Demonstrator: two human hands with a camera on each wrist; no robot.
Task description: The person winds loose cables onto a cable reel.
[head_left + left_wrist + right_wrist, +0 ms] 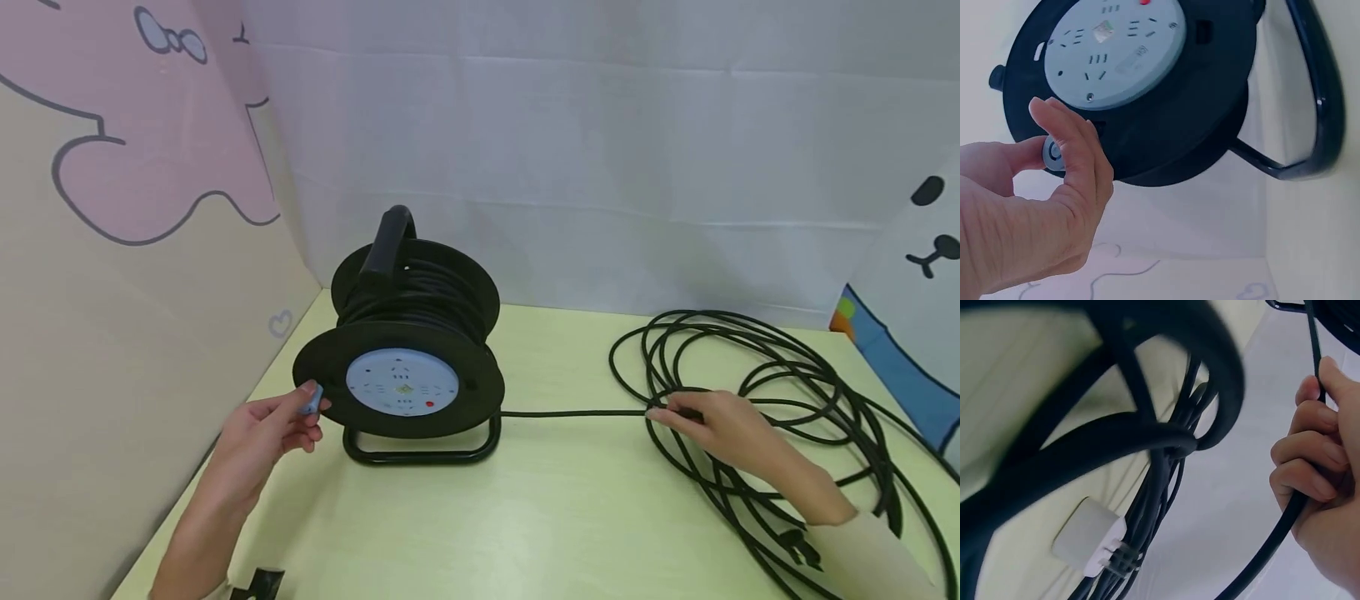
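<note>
A black cable reel [487, 379] with a round pale-blue socket panel [402, 382] stands on its tubular foot, dark cable wound on its drum. At the left edge of its front disc, my left hand [264, 429] pinches a small grey-blue winding knob [311, 402] between thumb and fingers. One black cable [573, 413] runs straight from the drum to my right hand [723, 429]. In the right wrist view, the fingers of that hand curl round the cable [1272, 540]. Behind the hand, the cable joins a loose heap of coils [795, 358].
Several cable loops spread over the right side of the pale yellow table [555, 508]. Among them, in the right wrist view, sits a white plug adapter [1088, 534]. White sheeting [562, 167] hangs behind, and a printed panel [150, 292] borders the left.
</note>
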